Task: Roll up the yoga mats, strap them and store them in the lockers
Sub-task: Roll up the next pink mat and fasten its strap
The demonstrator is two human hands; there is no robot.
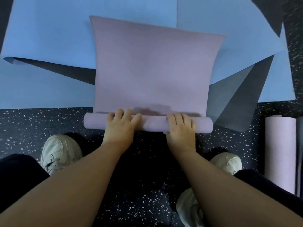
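Head view, looking down. Pink mat [157,68] lies centre frame, flat part running toward the top, near end wound into a roll [152,122] that sits across lower centre on the speckled floor [32,125]. Left hand [122,126] rests on the roll's left-centre, fingers curled over its top, thumb side toward the middle. Right hand [181,126] rests on the roll's right-centre, fingers likewise curled over the top & thumb at the near underside; both hands grip the roll, palms down, w/ a bare stretch of roll between them. Roll ends stick out past each hand.

Blue mats [49,38] spread flat under & behind the pink one, filling upper left & upper right; several overlap, edges at angles. Grey mat [237,99] at right, one corner touching the roll's right end, prob. folded over, though the fold is hard to read. Rolled pink mat [280,153] lies at the right edge, a darker roll just beside it, mostly cut off. Pale shoes: one [60,153] lower left, one [229,163] lower right; a third pale shape bottom centre-right, unclear.
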